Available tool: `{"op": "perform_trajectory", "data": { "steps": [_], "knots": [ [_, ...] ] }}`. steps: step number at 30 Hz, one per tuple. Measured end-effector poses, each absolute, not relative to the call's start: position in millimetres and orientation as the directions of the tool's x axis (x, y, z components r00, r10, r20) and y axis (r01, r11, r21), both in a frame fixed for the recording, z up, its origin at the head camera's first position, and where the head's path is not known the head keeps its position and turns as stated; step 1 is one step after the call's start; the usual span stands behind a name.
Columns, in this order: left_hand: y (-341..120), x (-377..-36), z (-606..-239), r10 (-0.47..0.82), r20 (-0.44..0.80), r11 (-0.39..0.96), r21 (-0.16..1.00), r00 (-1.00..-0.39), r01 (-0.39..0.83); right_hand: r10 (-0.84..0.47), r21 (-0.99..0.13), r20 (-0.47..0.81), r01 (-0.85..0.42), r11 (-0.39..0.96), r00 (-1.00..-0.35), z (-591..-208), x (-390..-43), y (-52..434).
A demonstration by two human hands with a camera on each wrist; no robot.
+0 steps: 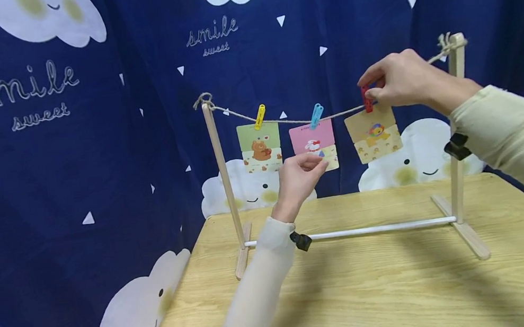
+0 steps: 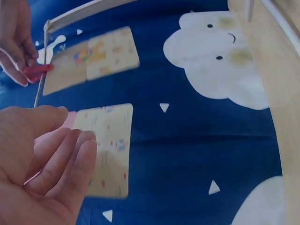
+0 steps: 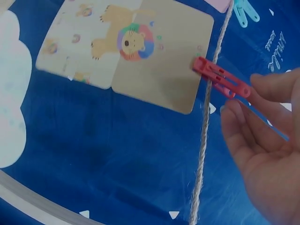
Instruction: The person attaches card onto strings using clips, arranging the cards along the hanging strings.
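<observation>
My right hand is at the red clothespin, thumb and fingertips at its two legs. The clothespin sits on the twine at the top edge of a tan lion card, which hangs tilted. My left hand, its fingers loosely bent with nothing between them, is in front of the pink rabbit card and overlaps its lower part. A blue clothespin is on that card. To the left, a yellow clothespin holds a green bear card.
The twine runs between two wooden posts joined by a white rod low down. This stand rests on a wooden table. Behind it hangs a dark blue curtain with clouds and lettering.
</observation>
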State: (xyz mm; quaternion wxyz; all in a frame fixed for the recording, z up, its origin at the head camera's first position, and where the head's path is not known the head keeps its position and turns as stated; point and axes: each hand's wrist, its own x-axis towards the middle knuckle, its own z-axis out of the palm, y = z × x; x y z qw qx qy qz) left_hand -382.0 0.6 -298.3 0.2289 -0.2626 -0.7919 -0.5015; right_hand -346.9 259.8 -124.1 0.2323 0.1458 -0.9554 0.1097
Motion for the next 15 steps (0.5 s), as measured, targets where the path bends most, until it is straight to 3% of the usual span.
{"op": "perform_trajectory", "data": {
  "steps": [15],
  "knots": [
    [-54.2,-372.5,-308.3,0.161,0.61,0.571,0.584,-0.776,0.577,-0.131,-0.232,0.632,-0.347,0.908,-0.764,-149.6,-314.1,260.6]
  ]
}}
